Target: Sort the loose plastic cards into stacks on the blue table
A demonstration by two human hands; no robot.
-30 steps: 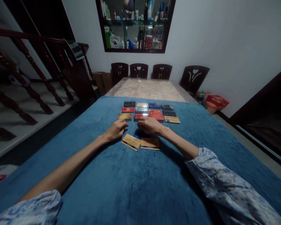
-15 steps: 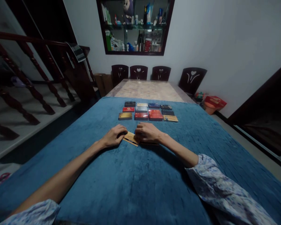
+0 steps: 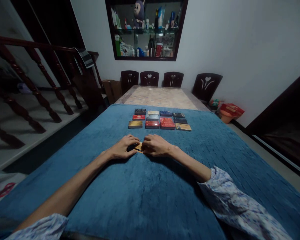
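Between my two hands, on the blue cloth [image 3: 130, 186], is a yellow-tan card [image 3: 139, 148] with a dark stripe along its near edge. My left hand [image 3: 126, 147] grips its left end, thumb in front and fingers behind. At its right end my right hand [image 3: 155, 145] is closed with curled fingers and covers that part of the card. Whether more than one card lies there is hidden. Beyond the hands sit card stacks in rows, among them a gold stack [image 3: 135, 124], a red stack [image 3: 167, 123] and a yellow stack [image 3: 183, 127].
The cloth covers the near part of a long table, whose marble-look top [image 3: 153, 96] shows at the far end. Dark chairs [image 3: 149, 78] stand behind it. A wooden railing [image 3: 40, 68] is on the left, a red bag [image 3: 231, 110] on the floor at right.
My hands have come closer together, and less of the yellow-tan card shows between them. The dark-edged cards under my right hand no longer show. The view has shifted slightly.
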